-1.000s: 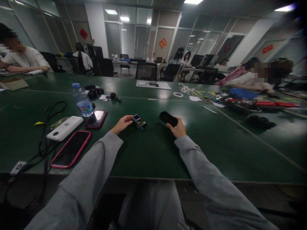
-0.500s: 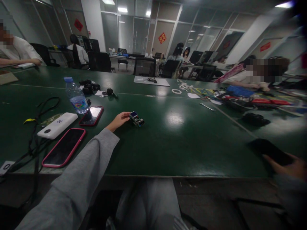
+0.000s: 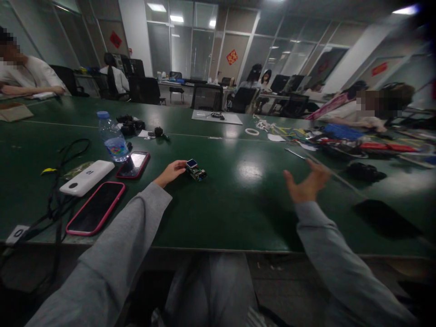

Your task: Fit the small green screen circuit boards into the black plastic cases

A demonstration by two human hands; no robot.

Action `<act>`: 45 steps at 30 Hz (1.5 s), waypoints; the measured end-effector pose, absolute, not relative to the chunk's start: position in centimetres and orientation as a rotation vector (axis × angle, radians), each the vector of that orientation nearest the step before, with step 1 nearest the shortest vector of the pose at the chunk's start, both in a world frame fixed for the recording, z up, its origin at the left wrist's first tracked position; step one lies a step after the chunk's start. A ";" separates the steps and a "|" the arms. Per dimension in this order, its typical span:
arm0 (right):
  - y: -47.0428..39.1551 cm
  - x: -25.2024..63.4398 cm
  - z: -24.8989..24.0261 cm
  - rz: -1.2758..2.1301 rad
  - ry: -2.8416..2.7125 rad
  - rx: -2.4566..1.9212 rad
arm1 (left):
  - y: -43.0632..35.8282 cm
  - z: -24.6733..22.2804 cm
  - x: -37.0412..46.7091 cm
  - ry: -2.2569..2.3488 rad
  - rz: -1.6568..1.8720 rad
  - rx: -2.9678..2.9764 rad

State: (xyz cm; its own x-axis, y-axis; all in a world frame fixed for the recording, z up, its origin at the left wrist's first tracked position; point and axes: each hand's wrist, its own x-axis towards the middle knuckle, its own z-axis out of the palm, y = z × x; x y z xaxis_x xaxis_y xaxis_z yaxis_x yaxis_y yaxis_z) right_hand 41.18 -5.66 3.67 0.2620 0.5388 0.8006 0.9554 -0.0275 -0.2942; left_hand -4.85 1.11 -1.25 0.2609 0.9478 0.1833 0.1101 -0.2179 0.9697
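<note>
"Nearest items?"

"Left, near: pink phone, flat, screen up; beside it, white power bank, laid at a slant, cords to its left. Right, near: black block, blurred, lying apart from my hands, probably parked there to leave room for my arms."

"Your fingers?"

"Left hand: fingers bent and close together, tips against the left side of the small board. Likely steadying it; whether they truly pinch it, I cannot tell. Right hand: thumb and fingers spread wide, holding nothing, seemingly lifted over the table."

"And the board?"

"One, middle of the near half, on the table, little screen facing up at its far-left end, perhaps so turned to be readable."

"Farther?"

"Left: second phone, glare on its glass; bottle, upright, blue cap, part full. Right: wrench, black bundle, a heap of cables. Far middle: white tray with electronics on it."

"Surface?"

"Dark green, glossy, pale seams, one bright reflection between my hands."

"Room?"

"Office. Seated people at far left and far right, others beyond; black chairs, glass partitions, ceiling lights, red paper signs."
</note>
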 end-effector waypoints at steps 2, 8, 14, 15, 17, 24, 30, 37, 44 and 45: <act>-3.8 34.4 2.3 -0.450 -1.644 -1.451 | 1.3 -1.5 -4.9 0.995 1.101 1.568; -3.2 17.5 -0.1 -0.088 -2.087 -1.145 | 1.5 -1.8 -4.9 0.883 1.141 1.575; -2.3 16.4 -0.5 0.061 -2.179 -1.091 | 1.3 -1.4 -4.6 0.897 1.111 1.612; -2.2 16.6 -0.6 0.093 -2.151 -1.085 | 1.2 -1.4 -4.6 0.904 1.103 1.628; -1.8 16.9 -0.9 0.152 -2.092 -1.072 | 1.3 -1.4 -4.6 0.917 1.089 1.670; -1.0 17.1 -1.7 0.289 -2.032 -1.045 | 1.9 -2.1 -4.9 0.935 1.048 1.769; -0.8 17.2 -1.9 0.302 -2.038 -1.026 | 1.7 -2.0 -4.8 0.965 1.040 1.779; -0.7 17.3 -2.0 0.330 -2.046 -1.032 | 1.7 -2.0 -4.8 0.967 1.052 1.777; -0.9 17.3 -1.6 0.235 -2.039 -1.113 | 1.5 -1.8 -4.7 0.969 1.049 1.759; -0.9 17.4 -1.6 0.243 -2.037 -1.114 | 1.5 -1.7 -4.7 0.970 1.049 1.756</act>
